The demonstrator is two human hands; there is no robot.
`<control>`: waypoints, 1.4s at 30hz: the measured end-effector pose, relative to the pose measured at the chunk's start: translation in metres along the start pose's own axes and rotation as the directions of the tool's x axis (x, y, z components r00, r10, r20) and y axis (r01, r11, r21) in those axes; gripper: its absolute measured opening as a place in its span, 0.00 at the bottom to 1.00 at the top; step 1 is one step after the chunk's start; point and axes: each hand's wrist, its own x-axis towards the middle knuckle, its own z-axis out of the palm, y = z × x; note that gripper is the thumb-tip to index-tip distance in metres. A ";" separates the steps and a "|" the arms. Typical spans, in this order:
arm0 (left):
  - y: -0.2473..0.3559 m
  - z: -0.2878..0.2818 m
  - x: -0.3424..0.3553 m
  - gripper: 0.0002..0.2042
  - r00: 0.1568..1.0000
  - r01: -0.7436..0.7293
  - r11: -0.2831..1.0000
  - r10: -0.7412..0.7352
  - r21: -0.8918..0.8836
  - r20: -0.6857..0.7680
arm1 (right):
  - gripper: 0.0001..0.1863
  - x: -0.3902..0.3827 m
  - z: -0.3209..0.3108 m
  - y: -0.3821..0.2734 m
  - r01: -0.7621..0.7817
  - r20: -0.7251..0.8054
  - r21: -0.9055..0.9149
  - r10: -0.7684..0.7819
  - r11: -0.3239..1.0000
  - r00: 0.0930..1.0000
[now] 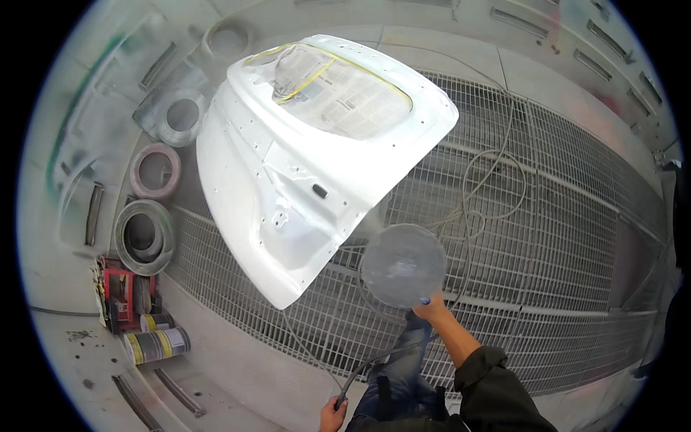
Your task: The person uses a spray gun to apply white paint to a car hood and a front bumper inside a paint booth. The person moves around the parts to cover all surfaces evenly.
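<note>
A white car tailgate (245,165) stands tilted in front of me, its window area masked with newspaper (345,101) and yellow tape (306,83). Close to the panel's lower right edge, my right hand (430,309) is closed on a paint spray gun. From above, the gun's round grey cup (403,265) hides its body, nozzle and most of my fingers. A faint haze hangs between the cup and the panel edge. Low in the picture my left hand (332,415) is wrapped round a dark air hose (353,380), beside my leg.
Metal floor grating (568,209) spreads under the panel and to the right, with a loose hose (522,187) coiled on it. Along the left wall lie rolls of tape or hose (144,227), a red rack (119,299) and paint cans (157,345).
</note>
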 end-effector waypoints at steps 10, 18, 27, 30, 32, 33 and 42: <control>0.168 0.102 0.049 0.12 0.999 0.039 0.978 -0.045 0.205 0.027 | 0.16 0.046 -0.127 0.151 -0.077 -0.002 -0.194 0.078 0.978 0.997; 0.279 0.193 0.069 0.14 0.998 0.062 0.968 -0.066 0.242 0.008 | 0.06 0.210 -0.244 0.195 -0.478 -0.014 0.424 0.533 0.769 0.846; 0.392 0.385 0.054 0.15 0.975 0.186 0.961 -0.155 0.203 -0.158 | 0.18 0.365 -0.369 0.320 -0.603 0.148 0.430 0.607 0.672 0.781; 0.417 0.443 0.029 0.16 0.940 0.273 0.954 -0.237 0.121 -0.247 | 0.21 0.415 -0.409 0.303 -0.601 0.226 0.464 0.569 0.650 0.790; 0.434 0.463 0.012 0.16 0.934 0.326 0.939 -0.301 0.112 -0.191 | 0.21 0.442 -0.443 0.286 -0.651 0.335 0.446 0.560 0.615 0.758; 0.445 0.470 0.008 0.16 0.931 0.346 0.933 -0.328 0.101 -0.163 | 0.20 0.460 -0.462 0.277 -0.680 0.399 0.410 0.550 0.608 0.733; 0.556 0.611 0.033 0.16 0.877 0.422 0.902 -0.432 0.096 0.210 | 0.12 0.658 -0.490 0.171 -0.566 0.571 0.404 0.286 0.719 0.770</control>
